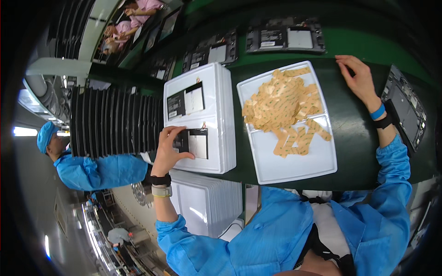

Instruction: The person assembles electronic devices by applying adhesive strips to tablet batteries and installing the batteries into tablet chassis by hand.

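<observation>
Green bench, illegibly printed battery, left fingers

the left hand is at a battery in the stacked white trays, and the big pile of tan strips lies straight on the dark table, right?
Not quite: the head view shows the pile of tan strips lying in a white tray. The left hand is indeed at a battery in the stacked white trays.
</observation>
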Demonstrator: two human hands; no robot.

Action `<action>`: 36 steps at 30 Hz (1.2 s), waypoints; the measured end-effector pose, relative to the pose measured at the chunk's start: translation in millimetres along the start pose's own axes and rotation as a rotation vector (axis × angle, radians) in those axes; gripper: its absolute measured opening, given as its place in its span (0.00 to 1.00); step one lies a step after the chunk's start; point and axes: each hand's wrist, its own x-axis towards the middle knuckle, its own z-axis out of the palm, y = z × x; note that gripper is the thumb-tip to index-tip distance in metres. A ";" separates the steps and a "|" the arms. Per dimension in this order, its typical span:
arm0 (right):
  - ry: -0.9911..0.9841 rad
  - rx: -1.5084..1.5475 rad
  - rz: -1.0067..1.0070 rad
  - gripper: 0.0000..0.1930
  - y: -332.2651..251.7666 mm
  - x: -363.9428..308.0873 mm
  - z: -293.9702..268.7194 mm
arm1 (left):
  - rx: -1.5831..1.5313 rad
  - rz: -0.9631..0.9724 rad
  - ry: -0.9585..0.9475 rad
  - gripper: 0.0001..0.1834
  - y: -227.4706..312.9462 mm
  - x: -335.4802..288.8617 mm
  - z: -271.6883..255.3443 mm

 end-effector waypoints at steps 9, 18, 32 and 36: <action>0.078 0.113 -0.001 0.06 -18.2 16.6 -11.1 | -0.290 -0.010 0.240 0.21 43.4 43.7 -12.6; -0.166 1.193 0.230 0.16 -149.2 73.6 -21.2 | -0.851 0.431 0.260 0.37 194.5 162.0 3.1; 0.227 1.230 0.294 0.16 -102.8 83.6 -36.0 | -1.277 0.486 0.079 0.27 250.8 251.3 56.2; 0.219 1.288 0.318 0.11 -105.3 82.1 -20.2 | -1.381 0.433 0.036 0.24 247.8 259.8 73.2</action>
